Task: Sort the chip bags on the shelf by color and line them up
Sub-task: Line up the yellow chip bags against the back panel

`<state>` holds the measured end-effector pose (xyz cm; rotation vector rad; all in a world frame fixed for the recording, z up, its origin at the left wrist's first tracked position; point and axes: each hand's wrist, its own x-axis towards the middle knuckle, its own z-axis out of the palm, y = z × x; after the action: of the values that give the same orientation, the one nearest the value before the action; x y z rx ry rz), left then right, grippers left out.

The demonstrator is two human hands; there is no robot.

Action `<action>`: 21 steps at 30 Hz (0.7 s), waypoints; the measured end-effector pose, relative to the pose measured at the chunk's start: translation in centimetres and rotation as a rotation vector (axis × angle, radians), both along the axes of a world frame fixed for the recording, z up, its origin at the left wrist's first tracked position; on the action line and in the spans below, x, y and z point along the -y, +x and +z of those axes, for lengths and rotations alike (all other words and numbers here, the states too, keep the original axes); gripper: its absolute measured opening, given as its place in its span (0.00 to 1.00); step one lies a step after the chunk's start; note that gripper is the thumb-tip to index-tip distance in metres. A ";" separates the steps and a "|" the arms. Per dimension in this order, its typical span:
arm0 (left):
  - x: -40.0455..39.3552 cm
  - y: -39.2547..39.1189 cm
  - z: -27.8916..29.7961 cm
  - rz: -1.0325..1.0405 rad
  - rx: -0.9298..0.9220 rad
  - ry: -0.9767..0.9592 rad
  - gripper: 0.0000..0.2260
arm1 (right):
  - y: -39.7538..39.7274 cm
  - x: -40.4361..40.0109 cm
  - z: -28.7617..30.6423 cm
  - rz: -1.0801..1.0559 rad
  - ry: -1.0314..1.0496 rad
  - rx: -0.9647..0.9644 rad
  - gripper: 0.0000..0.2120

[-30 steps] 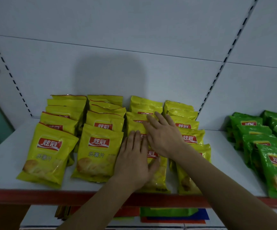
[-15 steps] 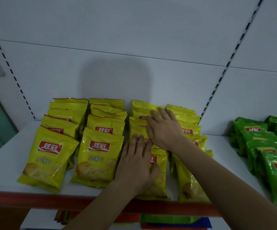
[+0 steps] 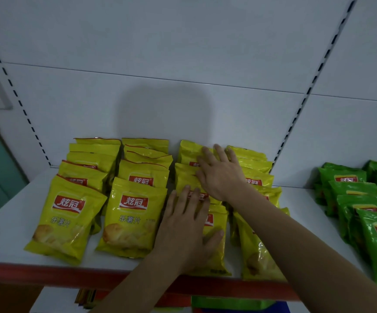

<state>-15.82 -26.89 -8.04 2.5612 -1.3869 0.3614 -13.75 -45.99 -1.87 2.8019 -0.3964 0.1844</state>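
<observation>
White shelf (image 3: 4, 236), red edge, both hands flat on yellow chip bags (image 3: 133, 213)

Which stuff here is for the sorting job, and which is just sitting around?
For the job: yellow chip bags, green chip bags, the shelf, left hand and right hand flat on the third yellow row.

Just around: colored packets below.

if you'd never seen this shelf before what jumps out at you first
Four rows of bright yellow chip bags fill the left and middle of the white shelf. The left hand and right hand lie flat on the third row. Green chip bags stand apart at the right.
</observation>
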 end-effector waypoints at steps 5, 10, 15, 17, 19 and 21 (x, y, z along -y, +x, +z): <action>0.2 0.3 -0.6 0.040 0.032 0.042 0.36 | -0.4 0.1 0.8 0.017 0.049 0.032 0.29; 0.0 0.2 -0.4 0.039 0.042 -0.041 0.34 | -1.2 -0.6 1.5 0.054 0.061 0.079 0.28; -1.4 0.7 0.7 0.078 0.069 -0.250 0.27 | -1.3 -2.0 1.0 0.120 0.106 0.097 0.28; -2.8 1.7 1.1 0.144 0.102 -0.308 0.25 | -1.2 -3.0 0.7 0.167 0.128 0.119 0.29; -4.3 2.9 1.3 0.206 0.122 -0.320 0.24 | -1.3 -4.1 0.4 0.200 0.134 0.162 0.31; -6.3 4.3 1.2 0.272 0.134 -0.299 0.24 | -1.1 -5.6 0.0 0.230 0.151 0.183 0.30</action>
<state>-11.50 -20.56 -6.86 2.5083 -0.9342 0.7370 -14.82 -40.34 -1.84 2.9860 -0.1314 0.4831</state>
